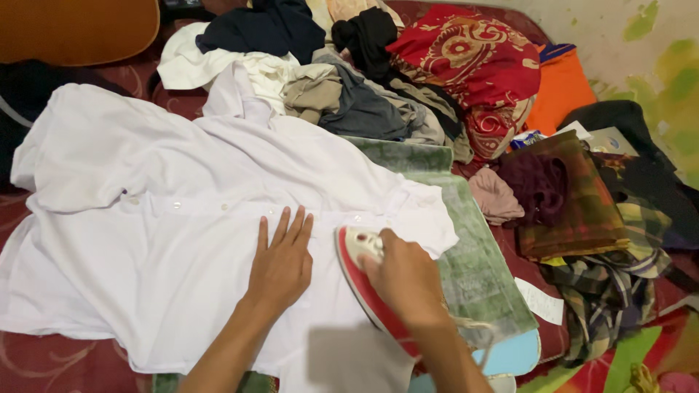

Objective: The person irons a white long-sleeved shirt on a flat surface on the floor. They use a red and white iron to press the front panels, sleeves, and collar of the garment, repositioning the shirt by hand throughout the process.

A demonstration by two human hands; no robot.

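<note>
While the right hand (408, 280) grips the iron (362, 273), the left hand (280, 266) lies flat on the white shirt (145, 218) near piled clothes (349, 87)

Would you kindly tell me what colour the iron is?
The iron is red and white, under the right hand; head view.

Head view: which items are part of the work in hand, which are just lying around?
In use:
- white shirt, pressed flat by the left hand
- red and white iron, gripped by the right hand
- green pad under the shirt

Lying about:
- heap of clothes
- red patterned cloth
- orange cloth
- plaid fabrics
- paper slip
</note>
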